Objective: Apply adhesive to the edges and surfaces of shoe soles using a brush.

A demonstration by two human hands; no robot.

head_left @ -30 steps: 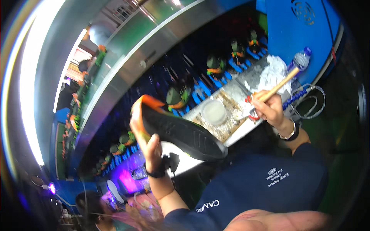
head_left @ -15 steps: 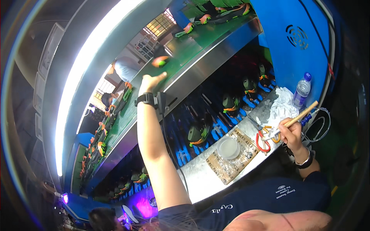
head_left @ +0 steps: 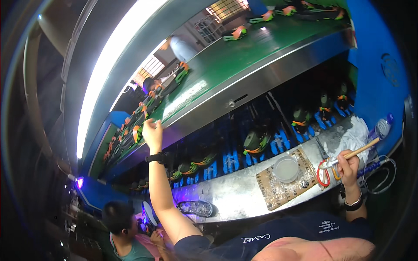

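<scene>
At the near edge of the green conveyor belt (head_left: pixel 226 65), my left hand (head_left: pixel 153 134) is raised with fingers loosely bent and thumb apart. Just left of it lies an orange, green and black shoe part (head_left: pixel 137 133); I cannot tell whether the fingers touch it. My right hand (head_left: pixel 348 168) grips the wooden handle of a brush (head_left: pixel 360 148), its pale head pointing left. Below that head are red-handled scissors (head_left: pixel 322 177). A clear tub of whitish liquid (head_left: pixel 286 169) stands on a taped brown cardboard piece (head_left: pixel 285 191).
Dark shoes on blue holders (head_left: pixel 256 142) line the lower level behind the pale worktop (head_left: pixel 235 200). A shoe sole (head_left: pixel 196 208) lies at its left. White cloth (head_left: pixel 353 138) and a plastic bottle (head_left: pixel 379 129) sit at right. A co-worker (head_left: pixel 119 226) is at lower left.
My view has swung left. My left hand has moved left along the belt, away from an orange and green shoe part that now lies farther back. The right hand still holds the brush.
</scene>
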